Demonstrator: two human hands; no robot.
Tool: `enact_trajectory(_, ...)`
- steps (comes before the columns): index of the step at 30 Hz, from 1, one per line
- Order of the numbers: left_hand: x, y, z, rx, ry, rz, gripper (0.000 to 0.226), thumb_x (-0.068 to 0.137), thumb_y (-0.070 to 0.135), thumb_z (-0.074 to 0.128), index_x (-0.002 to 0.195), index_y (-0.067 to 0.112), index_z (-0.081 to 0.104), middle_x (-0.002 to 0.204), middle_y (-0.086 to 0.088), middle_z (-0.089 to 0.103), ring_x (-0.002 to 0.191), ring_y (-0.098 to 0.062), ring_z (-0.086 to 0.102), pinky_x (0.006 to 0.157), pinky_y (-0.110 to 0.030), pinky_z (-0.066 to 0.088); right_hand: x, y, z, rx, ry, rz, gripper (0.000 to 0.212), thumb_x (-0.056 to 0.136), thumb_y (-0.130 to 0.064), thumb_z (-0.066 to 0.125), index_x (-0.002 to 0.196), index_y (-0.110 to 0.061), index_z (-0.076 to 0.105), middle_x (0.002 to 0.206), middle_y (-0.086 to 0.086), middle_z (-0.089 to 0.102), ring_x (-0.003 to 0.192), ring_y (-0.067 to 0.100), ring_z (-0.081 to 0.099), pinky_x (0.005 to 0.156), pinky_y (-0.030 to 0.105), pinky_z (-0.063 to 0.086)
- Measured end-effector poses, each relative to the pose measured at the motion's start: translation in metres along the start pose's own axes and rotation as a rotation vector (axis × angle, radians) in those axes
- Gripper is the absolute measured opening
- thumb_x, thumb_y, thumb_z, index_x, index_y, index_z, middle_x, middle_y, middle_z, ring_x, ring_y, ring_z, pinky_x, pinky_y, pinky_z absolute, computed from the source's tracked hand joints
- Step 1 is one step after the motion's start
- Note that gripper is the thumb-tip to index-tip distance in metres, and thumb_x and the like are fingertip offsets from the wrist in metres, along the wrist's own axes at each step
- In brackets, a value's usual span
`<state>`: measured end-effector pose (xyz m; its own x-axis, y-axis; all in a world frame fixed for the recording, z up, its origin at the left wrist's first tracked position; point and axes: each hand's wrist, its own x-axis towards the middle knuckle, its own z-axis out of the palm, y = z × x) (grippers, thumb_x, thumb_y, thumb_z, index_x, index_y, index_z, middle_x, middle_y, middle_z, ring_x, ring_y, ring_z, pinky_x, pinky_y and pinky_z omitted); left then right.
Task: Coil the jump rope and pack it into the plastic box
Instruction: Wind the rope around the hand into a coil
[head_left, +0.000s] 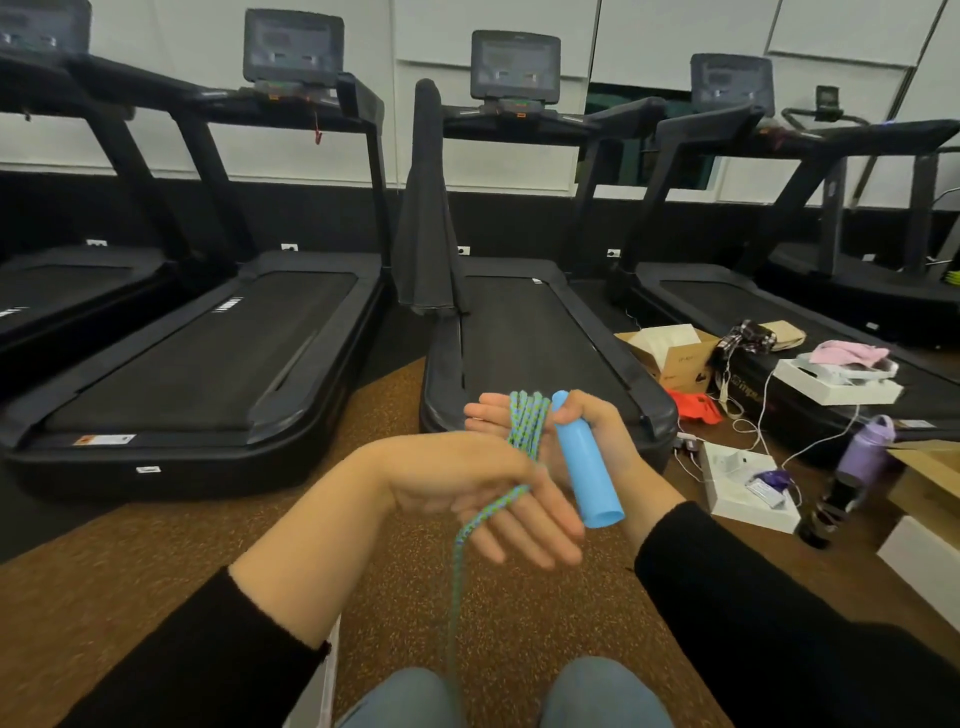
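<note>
The jump rope (525, 427) is a green-and-blue braided cord with a light blue handle (584, 465). My right hand (597, 431) grips the handle, and several turns of cord are wound around its fingers. My left hand (483, 493) is in front of it, palm up, with the cord running across its fingers. From there the loose cord (457, 582) hangs down between my knees. At the bottom left edge, under my left sleeve, a pale translucent edge (324, 680) shows; I cannot tell whether it is the plastic box.
Black treadmills (519, 332) stand in a row ahead on the brown speckled floor (156, 561). To the right lie white boxes (748, 488), a cardboard box (670, 353), cables, a purple bottle (865, 449) and a dark bottle (831, 512).
</note>
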<state>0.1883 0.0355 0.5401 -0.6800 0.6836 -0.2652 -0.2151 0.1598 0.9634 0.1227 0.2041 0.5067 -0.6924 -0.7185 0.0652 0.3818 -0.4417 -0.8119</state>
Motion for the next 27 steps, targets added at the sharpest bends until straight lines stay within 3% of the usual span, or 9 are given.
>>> enact_trajectory(3, -0.005, 0.002, 0.006, -0.078, -0.055, 0.046, 0.044, 0.095, 0.03, 0.036, 0.103, 0.01, 0.074, 0.107, -0.01, 0.073, 0.101, -0.022, 0.07, 0.061, -0.018, 0.058, -0.014, 0.0, 0.004, -0.022, -0.066, 0.019, 0.063, 0.065, -0.012, 0.053, 0.125, 0.007, 0.053, 0.112, 0.022, 0.066, 0.1, 0.029, 0.066, 0.088, 0.035, 0.052)
enact_trajectory(6, -0.011, 0.008, 0.004, -0.166, -0.115, 0.136, 0.039, 0.083, 0.045, 0.055, 0.098, 0.016, 0.077, 0.1, -0.005, 0.076, 0.092, -0.016, 0.073, 0.063, -0.019, 0.059, -0.024, 0.002, 0.015, -0.071, -0.251, 0.047, 0.03, 0.069, -0.005, 0.04, 0.084, -0.005, 0.067, 0.074, 0.005, 0.068, 0.068, 0.015, 0.064, 0.07, 0.024, 0.051)
enact_trajectory(8, -0.011, 0.012, 0.001, -0.156, -0.138, 0.148, 0.046, 0.078, 0.051, 0.056, 0.1, 0.016, 0.076, 0.099, -0.005, 0.076, 0.088, -0.016, 0.074, 0.061, -0.019, 0.059, -0.021, 0.006, 0.02, -0.021, -0.304, 0.062, 0.018, 0.065, -0.001, 0.047, 0.077, -0.006, 0.06, 0.07, 0.006, 0.061, 0.065, 0.019, 0.057, 0.071, 0.028, 0.046)
enact_trajectory(10, -0.01, 0.017, -0.005, -0.144, -0.146, 0.143, 0.048, 0.078, 0.052, 0.056, 0.1, 0.014, 0.076, 0.097, -0.007, 0.076, 0.082, -0.017, 0.075, 0.057, -0.019, 0.059, -0.016, 0.011, 0.007, -0.187, -0.147, 0.076, 0.024, 0.047, -0.005, 0.066, 0.07, -0.01, 0.06, 0.07, 0.009, 0.052, 0.065, 0.025, 0.05, 0.066, 0.032, 0.037)
enact_trajectory(12, -0.01, 0.023, -0.009, -0.153, -0.113, 0.14, 0.048, 0.077, 0.05, 0.057, 0.095, 0.011, 0.077, 0.091, -0.009, 0.077, 0.073, -0.016, 0.075, 0.048, -0.018, 0.056, -0.014, 0.014, -0.009, -0.338, -0.09, 0.139, 0.055, 0.032, -0.012, 0.08, 0.085, -0.006, 0.066, 0.09, 0.019, 0.054, 0.082, 0.036, 0.051, 0.078, 0.042, 0.04)
enact_trajectory(14, -0.008, 0.03, -0.011, -0.129, 0.004, 0.123, 0.044, 0.074, 0.047, 0.056, 0.081, 0.01, 0.078, 0.075, -0.008, 0.076, 0.058, -0.015, 0.073, 0.035, -0.015, 0.048, -0.018, 0.014, -0.008, -0.427, -0.199, 0.155, 0.069, 0.046, -0.008, 0.07, 0.114, 0.0, 0.061, 0.116, 0.028, 0.058, 0.113, 0.044, 0.052, 0.108, 0.049, 0.035)
enact_trajectory(18, -0.003, 0.043, -0.013, 0.103, 0.246, 0.079, 0.04, 0.08, 0.044, 0.051, 0.056, 0.017, 0.069, 0.04, 0.003, 0.054, 0.032, -0.006, 0.054, 0.027, -0.011, 0.028, -0.026, 0.011, -0.003, -0.593, -0.365, 0.249, 0.072, 0.06, -0.009, 0.048, 0.132, -0.002, 0.048, 0.13, 0.01, 0.059, 0.131, 0.024, 0.046, 0.108, 0.03, 0.032)
enact_trajectory(23, 0.01, 0.049, -0.023, 0.472, 0.397, 0.046, 0.033, 0.088, 0.042, 0.058, 0.066, 0.018, 0.065, 0.051, 0.006, 0.061, 0.051, -0.007, 0.063, 0.05, -0.015, 0.044, -0.037, 0.011, 0.001, -0.549, -0.399, 0.249, 0.068, 0.058, -0.008, 0.046, 0.125, -0.008, 0.058, 0.124, 0.006, 0.064, 0.126, 0.02, 0.052, 0.106, 0.027, 0.036)
enact_trajectory(27, 0.025, 0.033, -0.035, 0.717, 0.43, 0.25, 0.018, 0.086, 0.023, 0.066, 0.093, 0.011, 0.076, 0.084, 0.011, 0.075, 0.083, 0.001, 0.07, 0.085, -0.017, 0.052, -0.04, 0.009, 0.005, -0.419, -0.441, 0.217, 0.068, 0.059, -0.004, 0.04, 0.123, -0.004, 0.06, 0.122, 0.01, 0.065, 0.121, 0.021, 0.056, 0.106, 0.032, 0.038)
